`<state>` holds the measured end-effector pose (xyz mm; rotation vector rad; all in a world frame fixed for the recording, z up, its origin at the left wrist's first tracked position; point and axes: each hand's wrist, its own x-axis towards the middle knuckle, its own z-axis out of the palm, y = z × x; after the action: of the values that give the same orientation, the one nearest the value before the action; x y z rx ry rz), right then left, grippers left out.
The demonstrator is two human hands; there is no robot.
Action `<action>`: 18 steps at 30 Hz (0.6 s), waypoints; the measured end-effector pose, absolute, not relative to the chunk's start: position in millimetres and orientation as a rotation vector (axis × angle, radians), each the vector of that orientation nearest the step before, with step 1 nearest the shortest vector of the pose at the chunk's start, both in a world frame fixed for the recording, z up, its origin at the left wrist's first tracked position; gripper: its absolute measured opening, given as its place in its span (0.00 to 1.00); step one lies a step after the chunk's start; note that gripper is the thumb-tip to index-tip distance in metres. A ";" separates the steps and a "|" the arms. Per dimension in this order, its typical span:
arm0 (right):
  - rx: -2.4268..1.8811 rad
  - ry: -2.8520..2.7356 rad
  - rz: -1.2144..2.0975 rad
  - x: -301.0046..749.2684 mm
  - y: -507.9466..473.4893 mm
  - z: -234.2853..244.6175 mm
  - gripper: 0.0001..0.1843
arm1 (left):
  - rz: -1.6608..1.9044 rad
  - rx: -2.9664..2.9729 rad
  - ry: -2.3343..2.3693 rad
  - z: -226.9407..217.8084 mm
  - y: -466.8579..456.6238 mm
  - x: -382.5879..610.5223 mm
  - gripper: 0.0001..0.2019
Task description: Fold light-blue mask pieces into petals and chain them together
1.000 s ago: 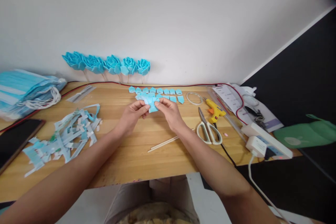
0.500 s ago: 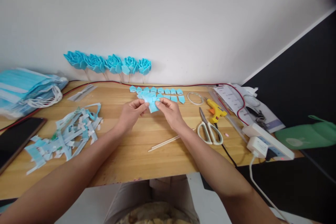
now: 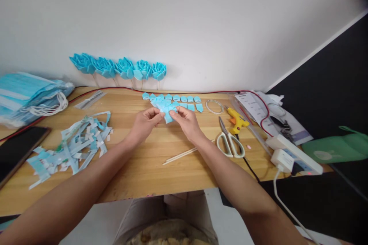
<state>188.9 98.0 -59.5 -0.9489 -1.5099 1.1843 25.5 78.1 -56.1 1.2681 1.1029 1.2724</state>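
A piece of light blue mask fabric (image 3: pixel 168 118) is pinched between my two hands, above the middle of the table. My left hand (image 3: pixel 145 122) grips its left side with thumb and fingers. On its right side, my right hand (image 3: pixel 186 121) holds it with the thumb on top. Just behind lie two rows of small folded blue fabric petals (image 3: pixel 183 98), partly hidden by the piece and my fingers. A pair of thin wooden sticks (image 3: pixel 179 157) lies beside my right forearm, which covers part of them.
White-handled scissors (image 3: pixel 230 143), a yellow glue gun (image 3: pixel 237 120) and a wire coil (image 3: pixel 214 106) lie to the right, near a power strip (image 3: pixel 299 157). Blue fabric flowers (image 3: pixel 124 68) on sticks lean on the wall. Fabric scraps (image 3: pixel 77 145), a phone (image 3: pixel 20 153) and bagged masks (image 3: pixel 25 92) are left.
Both hands stay in nearly the same place, still pinching the blue fabric. The fabric and fingertips shift very slightly to the right. Other things stay put apart from a small camera movement.
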 end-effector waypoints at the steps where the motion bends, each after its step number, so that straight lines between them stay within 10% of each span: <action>1: -0.938 -1.511 1.171 189.1 97.8 -59.6 0.15 | 1.270 1.278 1.105 -56.1 78.3 25.0 0.12; 18: -0.933 -1.499 1.306 190.1 98.6 -53.3 0.16 | 1.298 1.275 1.164 -56.4 78.8 25.4 0.12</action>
<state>190.1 98.6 -53.3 -0.9330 -1.4993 1.3060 25.4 78.8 -56.4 1.2747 1.1636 1.2980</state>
